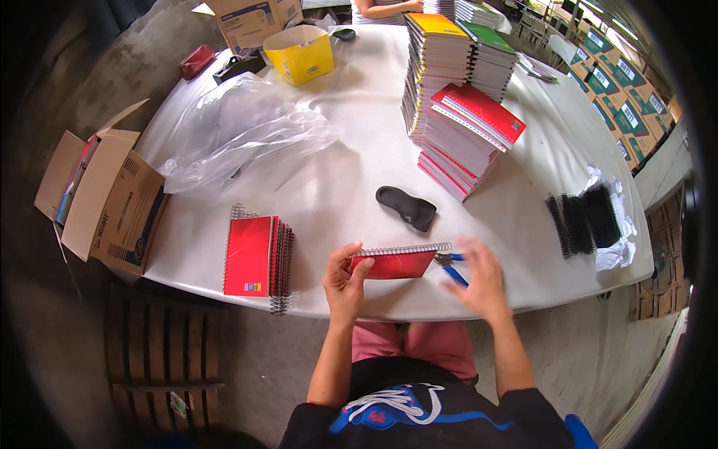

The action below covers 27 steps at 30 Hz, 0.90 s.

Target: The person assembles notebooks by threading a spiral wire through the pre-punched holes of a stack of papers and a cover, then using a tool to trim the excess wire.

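In front of me, my left hand (347, 280) grips a red spiral notebook (393, 266) by its left end, thumb on the cover. Its wire coil (396, 250) runs along the upper edge. My right hand (485, 278), slightly blurred, has blue-handled pliers (455, 274) with spread handles; their jaws are at the coil's right end. To the left lies a stack of red spiral notebooks (248, 256) with loose coil ends sticking out. A black, curved object (406, 208) rests just beyond the held notebook.
Tall stacks of yellow notebooks (441, 25), green notebooks (488, 37) and red-covered notebooks (479, 112) stand at the far right. Black coils (587, 222) lie right. Crumpled transparent plastic (243, 135), a yellow box (299, 56) and an open carton (123, 206) are left. Another person's arm (389, 7) is across the table.
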Available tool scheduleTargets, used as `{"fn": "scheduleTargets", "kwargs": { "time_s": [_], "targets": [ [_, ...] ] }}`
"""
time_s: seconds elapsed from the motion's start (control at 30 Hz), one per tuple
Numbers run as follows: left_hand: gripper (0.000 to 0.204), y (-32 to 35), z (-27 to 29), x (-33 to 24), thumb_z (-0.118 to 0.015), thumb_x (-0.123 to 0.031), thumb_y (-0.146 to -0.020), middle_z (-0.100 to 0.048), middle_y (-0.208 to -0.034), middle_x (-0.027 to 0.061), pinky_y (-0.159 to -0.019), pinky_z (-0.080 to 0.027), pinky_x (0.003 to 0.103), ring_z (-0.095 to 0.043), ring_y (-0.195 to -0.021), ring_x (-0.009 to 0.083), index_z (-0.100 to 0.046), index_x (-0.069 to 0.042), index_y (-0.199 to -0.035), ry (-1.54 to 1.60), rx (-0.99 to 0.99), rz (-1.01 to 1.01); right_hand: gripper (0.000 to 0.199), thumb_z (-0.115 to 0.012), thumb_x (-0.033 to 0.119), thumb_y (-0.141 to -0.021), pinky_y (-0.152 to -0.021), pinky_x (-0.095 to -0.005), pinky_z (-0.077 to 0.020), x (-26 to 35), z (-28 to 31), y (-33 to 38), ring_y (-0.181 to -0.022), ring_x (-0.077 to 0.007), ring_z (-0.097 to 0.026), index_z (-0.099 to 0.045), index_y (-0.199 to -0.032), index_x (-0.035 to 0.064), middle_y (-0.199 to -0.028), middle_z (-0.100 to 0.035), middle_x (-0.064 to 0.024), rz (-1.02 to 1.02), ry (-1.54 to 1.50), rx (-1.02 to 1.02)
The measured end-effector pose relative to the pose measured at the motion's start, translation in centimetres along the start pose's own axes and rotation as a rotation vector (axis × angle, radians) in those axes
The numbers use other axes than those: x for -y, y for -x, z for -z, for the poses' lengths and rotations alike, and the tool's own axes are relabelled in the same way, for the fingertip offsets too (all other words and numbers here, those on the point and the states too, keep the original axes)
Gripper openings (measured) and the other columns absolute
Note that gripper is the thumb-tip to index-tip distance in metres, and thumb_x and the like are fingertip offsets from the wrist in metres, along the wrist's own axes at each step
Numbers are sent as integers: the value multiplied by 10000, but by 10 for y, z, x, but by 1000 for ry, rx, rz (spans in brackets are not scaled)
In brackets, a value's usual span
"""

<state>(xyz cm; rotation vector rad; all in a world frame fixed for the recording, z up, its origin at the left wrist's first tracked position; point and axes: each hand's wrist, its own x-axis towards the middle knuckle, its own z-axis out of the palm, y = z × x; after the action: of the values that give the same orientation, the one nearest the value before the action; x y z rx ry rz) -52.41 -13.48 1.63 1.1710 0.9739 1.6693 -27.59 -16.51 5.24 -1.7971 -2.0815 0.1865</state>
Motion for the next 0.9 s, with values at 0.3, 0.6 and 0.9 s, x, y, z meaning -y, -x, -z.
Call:
{"fn": "scheduleTargets", "kwargs": {
  "time_s": [0.3, 0.6, 0.9],
  "targets": [
    [742, 2, -19, -25, -662, 56, -804, -629, -898, 76, -741, -464, 214, -579, -801, 95, -257, -109, -1404, -7, -120, 59, 391, -590, 253, -870, -925, -468, -321, 29, 14, 18, -1030, -277, -486, -557, -1249, 163, -1098, -511, -107, -191, -602, -269],
    [782, -1, -32, -52, -635, 69, -810, -667, -972, 153, -771, -463, 249, -625, -889, 164, -168, -49, -1426, -220, -82, -215, 375, -632, 301, -838, -930, -429, -283, 110, 40, -7, -1062, -251, -470, -605, -1210, 261, -1127, -506, -81, 210, -278, -216],
    [788, -2, -37, -61, -617, 94, -775, -682, -1035, 109, -615, -387, 227, -437, -667, 115, -167, -7, -1415, -583, -49, -537, 374, -633, 295, -848, -847, -399, -370, 112, 50, -9, -982, -238, -520, -597, -1217, 248, -1073, -534, -78, 188, -361, -60]
  ]
}}
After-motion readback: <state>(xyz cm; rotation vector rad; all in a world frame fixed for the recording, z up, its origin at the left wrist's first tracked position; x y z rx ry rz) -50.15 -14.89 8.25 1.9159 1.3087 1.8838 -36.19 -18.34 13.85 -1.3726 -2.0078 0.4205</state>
